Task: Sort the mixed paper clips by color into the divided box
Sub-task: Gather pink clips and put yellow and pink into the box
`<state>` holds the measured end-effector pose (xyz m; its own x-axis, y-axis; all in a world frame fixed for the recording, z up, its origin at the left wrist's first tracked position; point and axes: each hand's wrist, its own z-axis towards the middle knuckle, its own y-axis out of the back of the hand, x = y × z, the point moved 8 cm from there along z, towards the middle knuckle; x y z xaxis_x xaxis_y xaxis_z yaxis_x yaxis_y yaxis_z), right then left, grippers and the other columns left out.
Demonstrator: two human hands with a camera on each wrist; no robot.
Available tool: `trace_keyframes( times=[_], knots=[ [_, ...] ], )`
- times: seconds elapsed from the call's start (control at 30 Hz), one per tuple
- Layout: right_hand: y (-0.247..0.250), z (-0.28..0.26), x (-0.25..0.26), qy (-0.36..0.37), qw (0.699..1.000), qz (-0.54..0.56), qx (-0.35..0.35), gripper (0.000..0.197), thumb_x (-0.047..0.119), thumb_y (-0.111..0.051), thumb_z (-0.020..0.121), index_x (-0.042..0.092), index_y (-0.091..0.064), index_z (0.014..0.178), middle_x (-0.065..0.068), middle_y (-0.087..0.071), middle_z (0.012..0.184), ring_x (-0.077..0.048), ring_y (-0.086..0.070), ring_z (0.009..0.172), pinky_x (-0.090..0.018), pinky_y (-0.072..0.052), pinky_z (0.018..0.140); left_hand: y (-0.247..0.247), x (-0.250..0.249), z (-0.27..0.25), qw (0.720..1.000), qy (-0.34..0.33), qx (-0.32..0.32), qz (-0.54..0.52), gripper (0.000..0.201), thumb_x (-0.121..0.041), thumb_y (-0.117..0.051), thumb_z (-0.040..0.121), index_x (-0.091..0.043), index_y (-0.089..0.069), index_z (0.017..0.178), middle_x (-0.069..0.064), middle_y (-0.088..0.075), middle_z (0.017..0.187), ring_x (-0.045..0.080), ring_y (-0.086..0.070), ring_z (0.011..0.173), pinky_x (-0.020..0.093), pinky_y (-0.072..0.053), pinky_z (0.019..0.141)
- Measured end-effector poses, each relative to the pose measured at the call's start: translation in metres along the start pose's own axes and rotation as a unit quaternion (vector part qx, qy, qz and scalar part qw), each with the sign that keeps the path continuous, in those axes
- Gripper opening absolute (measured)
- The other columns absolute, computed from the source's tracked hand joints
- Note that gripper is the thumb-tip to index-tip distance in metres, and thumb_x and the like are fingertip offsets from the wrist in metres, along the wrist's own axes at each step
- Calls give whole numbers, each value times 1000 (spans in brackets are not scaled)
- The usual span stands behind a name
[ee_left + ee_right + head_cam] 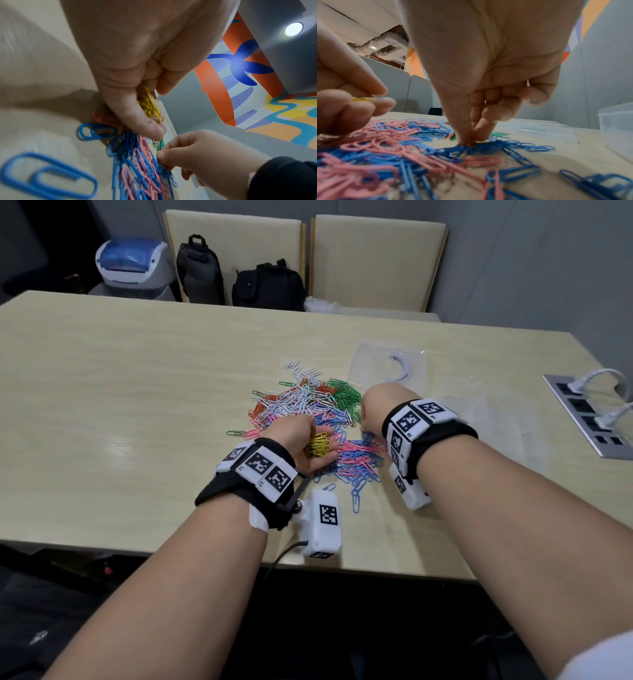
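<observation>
RISK: yellow clips (pixel 318 444) may slip from the left hand (pixel 297 444), fingers curled round a full bundle, pile (pixel 308 409) just beyond | right hand (pixel 485 75) fingers narrow, tips pinched in blue clips (pixel 488 148) on the surface (pixel 137 392); could lift tangled colours | box (pixel 387 368) beyond right fingers

Black wristbands (pixel 253 491) with white marker tiles

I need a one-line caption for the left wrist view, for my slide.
Left hand holds yellow clips over a blue and pink pile while the right hand picks from it.
</observation>
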<state>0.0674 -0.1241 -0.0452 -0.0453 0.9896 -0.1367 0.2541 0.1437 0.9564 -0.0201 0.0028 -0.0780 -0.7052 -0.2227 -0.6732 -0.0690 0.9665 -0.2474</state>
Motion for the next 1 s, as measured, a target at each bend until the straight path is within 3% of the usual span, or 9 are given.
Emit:
trace_keyframes(
  times=[0.07,0.13,0.27,0.43,0.5,0.57,0.67,0.83,1.0],
  knots=[
    [1,-4,-1,1,1000,6,-5,21,29,-74,70,12,-63,65,-2,-55,62,-30,-60,68,-40,-56,72,1,0,1,1000,2,0,7,39,-26,-29,104,-4,-56,85,10,-56,75,18,-56,67,29,-51,65],
    [5,-11,-3,4,1000,19,-6,11,24,-68,78,13,-69,77,-4,-62,72,-29,-60,72,-31,-51,69,2,-2,2,1000,1,-2,7,41,-27,-29,104,-4,-57,85,11,-56,75,18,-57,68,29,-52,64],
    [29,-29,7,53,995,75,-37,18,21,-57,88,13,-72,93,-5,-69,88,-23,-64,82,-30,-54,73,4,-6,6,1000,-9,-4,-3,42,-28,-29,104,-2,-57,85,13,-57,76,20,-58,70,30,-53,65],
    [46,-58,51,149,972,178,27,13,28,-66,85,18,-74,87,6,-59,60,-10,-54,60,-23,-42,54,9,-14,11,999,-21,-20,-46,27,-17,-40,100,-1,-54,82,16,-58,76,27,-61,71,37,-59,56],
    [48,-55,57,157,970,184,17,16,28,-64,87,16,-75,89,3,-62,62,-12,-54,61,-24,-42,57,14,-15,10,998,-19,-19,-55,30,-18,-37,102,-2,-53,82,15,-57,73,25,-58,67,36,-57,48],
    [50,-49,52,138,975,173,-2,18,27,-63,88,13,-75,91,-3,-68,76,-15,-59,70,-26,-47,65,21,-18,7,999,-26,-18,-43,38,-22,-31,103,-3,-54,79,13,-55,64,22,-54,64,29,-54,43],
    [45,-36,35,98,989,108,-22,25,23,-54,92,8,-73,98,-8,-70,97,-24,-65,91,-30,-51,76,50,-29,6,997,-51,-46,-42,41,-24,-28,104,-4,-54,79,11,-55,62,20,-53,63,25,-53,44],
    [27,-21,8,45,996,72,-15,26,23,-52,93,8,-71,102,-10,-68,103,-26,-63,94,-27,-45,74,91,-47,2,992,-71,-94,-33,41,-24,-27,104,-4,-56,82,11,-54,69,20,-54,64,24,-54,46],
    [37,-27,-30,-10,995,78,-56,31,22,-45,96,9,-68,112,-11,-65,117,-26,-58,110,-32,-42,96,77,-48,-1,991,-96,-95,-12,34,-21,-34,102,-8,-52,77,6,-50,61,15,-50,49,18,-47,40]
  ],
)
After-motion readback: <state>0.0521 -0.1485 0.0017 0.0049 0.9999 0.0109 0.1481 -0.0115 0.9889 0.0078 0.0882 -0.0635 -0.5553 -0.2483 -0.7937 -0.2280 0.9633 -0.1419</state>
